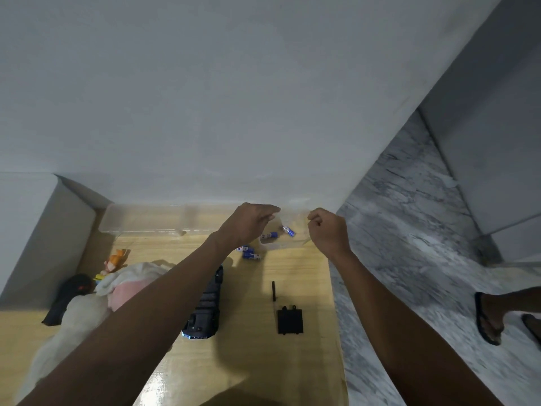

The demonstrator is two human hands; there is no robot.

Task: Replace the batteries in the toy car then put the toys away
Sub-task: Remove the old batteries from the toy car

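Here, blue batteries (pixel 251 253) lie scattered, seemingly loose.

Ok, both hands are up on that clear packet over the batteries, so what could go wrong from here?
1. Both hands, left and right, pinch the clear packet; a sharp pull could scatter batteries.
2. The loose batteries on the table could roll off or mix old with new.
3. The left forearm hangs over the car and might knock it.
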